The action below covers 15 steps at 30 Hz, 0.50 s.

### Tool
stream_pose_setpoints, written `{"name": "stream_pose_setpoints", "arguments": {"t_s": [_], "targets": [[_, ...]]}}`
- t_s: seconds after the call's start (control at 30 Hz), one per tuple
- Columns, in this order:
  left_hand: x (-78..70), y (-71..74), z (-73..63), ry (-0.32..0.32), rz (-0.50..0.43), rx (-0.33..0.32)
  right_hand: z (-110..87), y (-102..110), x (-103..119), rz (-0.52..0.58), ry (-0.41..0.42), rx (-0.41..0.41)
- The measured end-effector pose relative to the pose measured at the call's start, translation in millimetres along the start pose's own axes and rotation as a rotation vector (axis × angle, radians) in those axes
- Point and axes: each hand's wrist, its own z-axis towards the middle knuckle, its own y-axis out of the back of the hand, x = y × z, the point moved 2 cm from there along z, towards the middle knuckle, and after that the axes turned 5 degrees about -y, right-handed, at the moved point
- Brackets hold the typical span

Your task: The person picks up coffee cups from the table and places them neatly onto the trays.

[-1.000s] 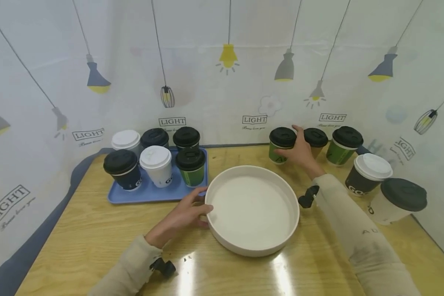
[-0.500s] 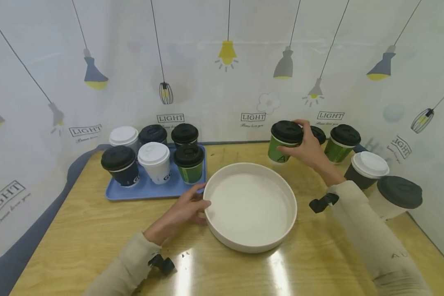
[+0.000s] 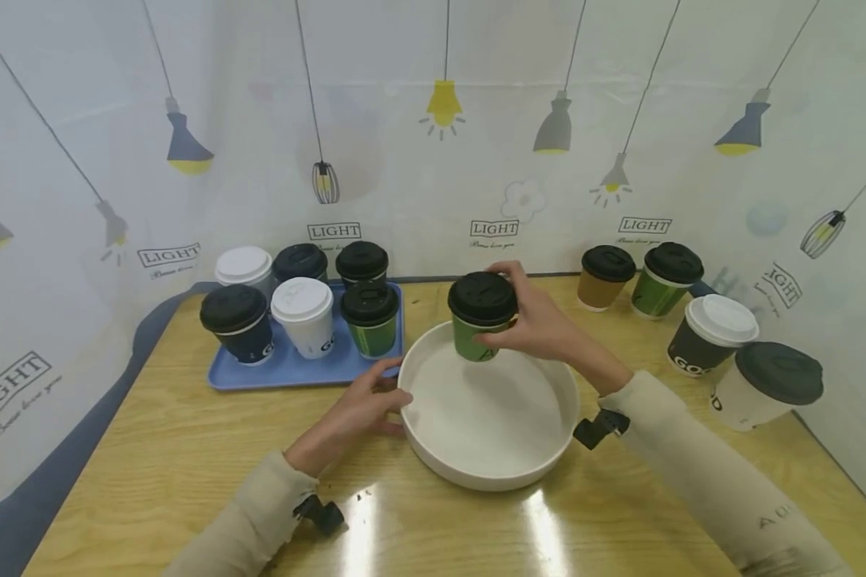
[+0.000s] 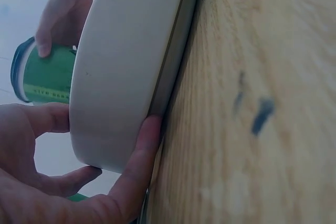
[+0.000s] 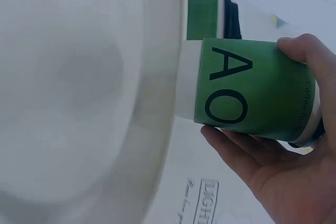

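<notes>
Upright in my right hand point(image 3: 537, 324) is a green paper cup point(image 3: 476, 340) with a black lid. Thumb and fingers grip it from opposite sides, above the far part of a round cream tray point(image 3: 483, 417). In the right wrist view the cup point(image 5: 252, 87) shows large letters, and its base is close to the tray's rim point(image 5: 157, 103). My left hand point(image 3: 361, 409) holds the tray's left side, thumb at the rim. The left wrist view shows fingers point(image 4: 131, 177) of that hand against the side wall and low near the table.
A blue tray point(image 3: 303, 373) with several lidded cups stands at the left. Along the right are a brown cup point(image 3: 602, 288), a green cup point(image 3: 660, 292), a black cup with white lid point(image 3: 707, 340) and a white cup with black lid point(image 3: 758, 397). A printed curtain point(image 3: 404, 184) hangs behind.
My right hand has gripped the green cup at the back, lifted it and carried it left over the round tray. The brown cup is uncovered. My left hand stays at the tray.
</notes>
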Motion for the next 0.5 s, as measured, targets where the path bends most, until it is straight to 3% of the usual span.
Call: {"name": "stream_pose_setpoints", "arguments": {"t_s": [0.2, 0.5], "targets": [[0.0, 1.5, 0.0, -0.008, 0.011, -0.008, 17.7, -25.1, 5.4, -0.003, -0.002, 0.070], [2.8, 3.2, 0.6, 0.000, 0.029, -0.004, 29.5, -43.3, 0.7, -0.003, -0.035, 0.141]]}}
